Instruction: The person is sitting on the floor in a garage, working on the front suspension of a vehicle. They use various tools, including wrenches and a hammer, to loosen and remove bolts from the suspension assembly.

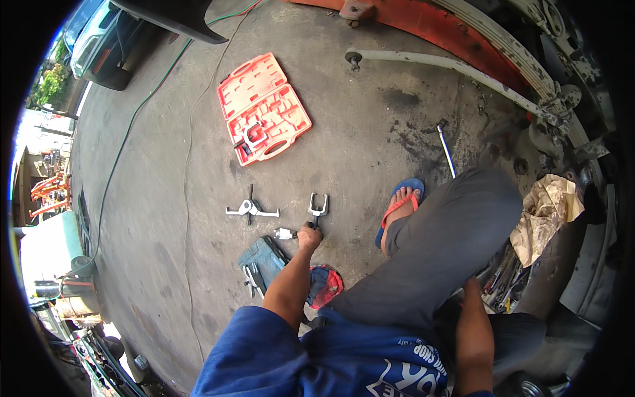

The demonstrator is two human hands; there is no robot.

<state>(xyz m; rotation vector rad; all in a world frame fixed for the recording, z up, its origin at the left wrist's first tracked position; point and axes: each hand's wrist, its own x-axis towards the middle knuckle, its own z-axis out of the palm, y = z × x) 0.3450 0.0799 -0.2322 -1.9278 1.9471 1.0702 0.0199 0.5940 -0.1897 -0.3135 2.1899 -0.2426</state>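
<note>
My left hand (309, 235) is closed on the dark shaft of a silver forked puller (318, 204) low over the floor. A silver cylindrical piece (284, 233) lies beside it. Left of these is a silver two-arm puller (250, 210). Blue gloves (260, 255) with a metal tool (253, 278) and a red-and-dark cloth (326, 288) lie near my left forearm. My right hand (471, 286) is down beside my bent leg, its fingers hidden. An open red tool case (264, 109) holding a few pieces lies farther forward.
Rusty vehicle undercarriage (456, 36) spans the upper right. A long bar (446, 149), brown crumpled paper (546, 212) and several loose tools (503, 284) are at my right. A hose (132, 119) runs along the left, near a parked vehicle (99, 49) and equipment (53, 251).
</note>
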